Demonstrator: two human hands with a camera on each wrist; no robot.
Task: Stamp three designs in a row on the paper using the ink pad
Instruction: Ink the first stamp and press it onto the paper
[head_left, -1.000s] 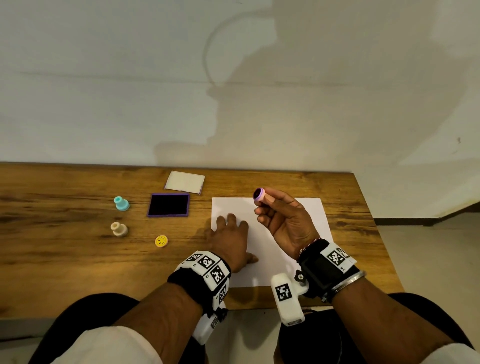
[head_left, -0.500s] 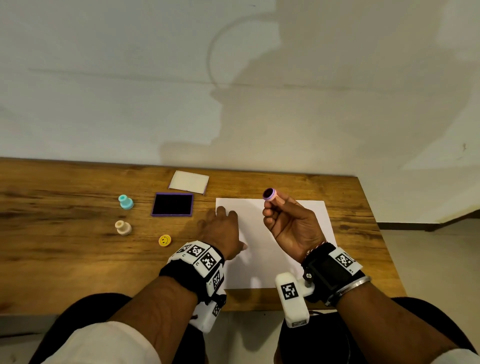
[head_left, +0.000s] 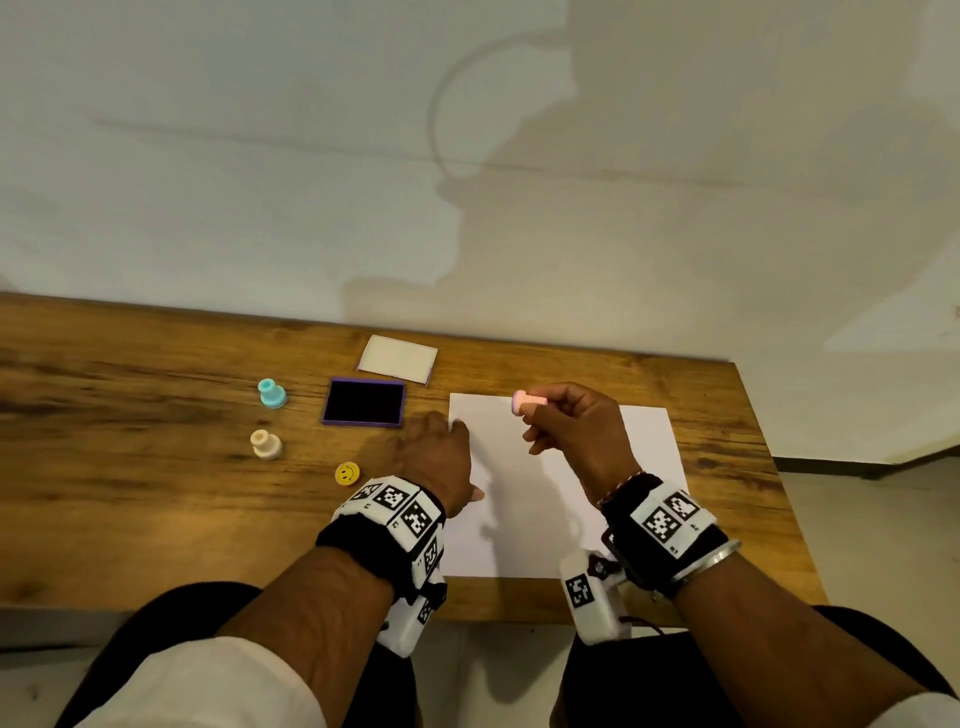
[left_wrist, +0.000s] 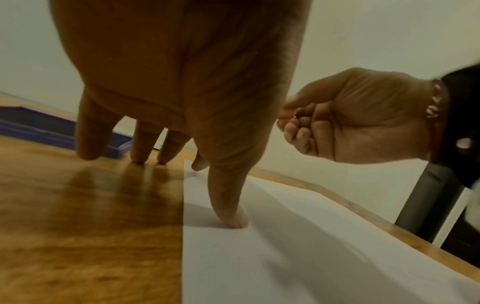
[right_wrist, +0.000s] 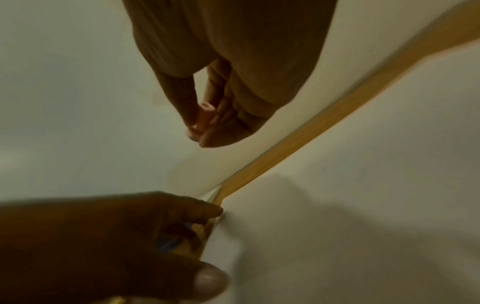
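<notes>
A blank white paper (head_left: 561, 493) lies on the wooden table (head_left: 156, 493). My right hand (head_left: 571, 431) pinches a small pink stamp (head_left: 527, 401) above the paper's far left corner, its base turned to the left; the stamp (right_wrist: 201, 121) shows between thumb and fingers in the right wrist view. My left hand (head_left: 436, 457) rests spread at the paper's left edge, thumb (left_wrist: 231, 216) pressing on the sheet (left_wrist: 298, 257), other fingertips on the wood. The open ink pad (head_left: 363, 401), dark in a purple frame, sits just left of the paper.
The ink pad's pale lid (head_left: 397, 358) lies behind the pad. A teal stamp (head_left: 271, 393), a cream stamp (head_left: 266, 444) and a yellow smiley stamp (head_left: 347, 473) stand left of the pad. The table ends close to the right of the paper.
My right hand turned the pink stamp over, so its dark face no longer points up, and lowered it a little. My left hand slid left to the paper's edge.
</notes>
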